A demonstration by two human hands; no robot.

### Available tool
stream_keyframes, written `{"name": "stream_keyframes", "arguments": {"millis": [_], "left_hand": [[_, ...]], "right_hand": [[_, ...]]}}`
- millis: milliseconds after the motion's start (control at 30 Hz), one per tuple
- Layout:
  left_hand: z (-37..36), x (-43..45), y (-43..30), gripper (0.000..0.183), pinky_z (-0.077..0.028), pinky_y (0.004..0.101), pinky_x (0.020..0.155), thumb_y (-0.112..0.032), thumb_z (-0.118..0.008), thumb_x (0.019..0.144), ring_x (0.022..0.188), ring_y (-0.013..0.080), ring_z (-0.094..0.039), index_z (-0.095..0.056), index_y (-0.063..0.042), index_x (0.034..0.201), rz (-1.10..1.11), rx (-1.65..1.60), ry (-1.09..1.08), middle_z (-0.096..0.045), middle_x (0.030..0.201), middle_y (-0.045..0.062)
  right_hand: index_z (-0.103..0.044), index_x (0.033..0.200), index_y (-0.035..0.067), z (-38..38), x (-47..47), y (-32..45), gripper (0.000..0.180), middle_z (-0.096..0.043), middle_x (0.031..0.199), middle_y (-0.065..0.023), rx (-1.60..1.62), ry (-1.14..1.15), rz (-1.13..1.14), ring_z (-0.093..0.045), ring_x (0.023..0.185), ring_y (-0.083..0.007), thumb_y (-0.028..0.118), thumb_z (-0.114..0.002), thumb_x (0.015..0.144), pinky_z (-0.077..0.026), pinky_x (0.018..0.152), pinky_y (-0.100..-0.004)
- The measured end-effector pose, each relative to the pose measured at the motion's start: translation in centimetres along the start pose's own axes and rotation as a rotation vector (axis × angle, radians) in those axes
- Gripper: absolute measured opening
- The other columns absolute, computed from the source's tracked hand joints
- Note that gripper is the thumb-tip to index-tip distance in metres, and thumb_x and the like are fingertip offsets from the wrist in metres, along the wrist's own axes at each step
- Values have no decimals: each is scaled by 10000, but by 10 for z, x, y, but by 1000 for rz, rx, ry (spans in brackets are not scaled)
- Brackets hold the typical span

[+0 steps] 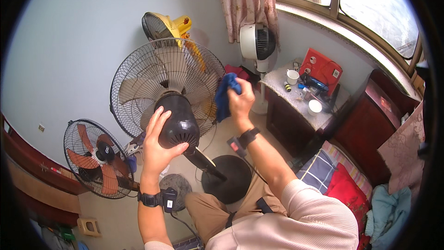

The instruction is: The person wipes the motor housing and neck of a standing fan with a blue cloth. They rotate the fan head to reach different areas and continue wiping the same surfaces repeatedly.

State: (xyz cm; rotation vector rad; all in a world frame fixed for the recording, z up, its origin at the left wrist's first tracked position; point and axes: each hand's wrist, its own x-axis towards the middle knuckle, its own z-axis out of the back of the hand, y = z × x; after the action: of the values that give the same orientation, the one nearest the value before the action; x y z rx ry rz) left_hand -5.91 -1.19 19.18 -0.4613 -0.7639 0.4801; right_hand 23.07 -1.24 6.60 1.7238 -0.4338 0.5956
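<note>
A large black pedestal fan stands before me, its wire guard (138,59) facing away and its round base (227,187) between my knees. My left hand (158,142) rests against the side of the black motor housing (182,121), thumb and fingers spread. In my right hand (241,97) is a bunched blue cloth (227,92), held at the right rim of the guard; whether the cloth touches the wires I cannot tell. Pale blades (133,90) show through the guard. The slanting pole (203,161) joins the housing to the base.
Left stands a fan with orange blades (110,177). Behind are a yellow fan (168,26) and a white fan (249,41). A nightstand (274,80) at right bears cups (315,107) and a red box (321,67). Cushions (347,185) lie beside me; a cable hangs from each wrist strap.
</note>
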Motion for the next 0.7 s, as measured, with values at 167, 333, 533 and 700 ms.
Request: {"name": "stream_keyframes", "arguments": {"millis": [167,333,533,700], "left_hand": [[5,5,5,895,-406,468,1189,-137,-927,584,1459,371,-440,-577,-107,1408,-14,-38,64,-373,1644,181],[13,19,20,862,-302,494,1240,-351,-926,639,1547,401,-301,-529,-133,1372,49,-292,166,-318,1674,200],[4,14,23,812,-260,498,1257,-326,-894,675,1556,397,-298,-526,-100,1362,30,-185,116,-450,1611,167],[5,10,18,745,-261,485,1258,-246,-852,693,1546,384,-319,-541,-94,1353,71,-233,81,-463,1602,162]], "right_hand": [[-686,1209,65,20,5,-30,397,-689,1169,-124,-93,-35,-18,-685,1073,-298,111,-765,823,-536,943,-382],[-640,1246,81,14,-44,-7,482,-661,1218,-136,-77,17,-112,-665,1117,-346,88,-765,781,-542,972,-424],[-625,1207,44,-16,-92,52,510,-640,1175,-182,181,208,-34,-667,1084,-384,2,-716,707,-554,948,-435],[-648,1170,35,-2,-88,23,449,-679,1120,-179,158,297,132,-699,1024,-367,29,-733,729,-567,902,-396]]}}
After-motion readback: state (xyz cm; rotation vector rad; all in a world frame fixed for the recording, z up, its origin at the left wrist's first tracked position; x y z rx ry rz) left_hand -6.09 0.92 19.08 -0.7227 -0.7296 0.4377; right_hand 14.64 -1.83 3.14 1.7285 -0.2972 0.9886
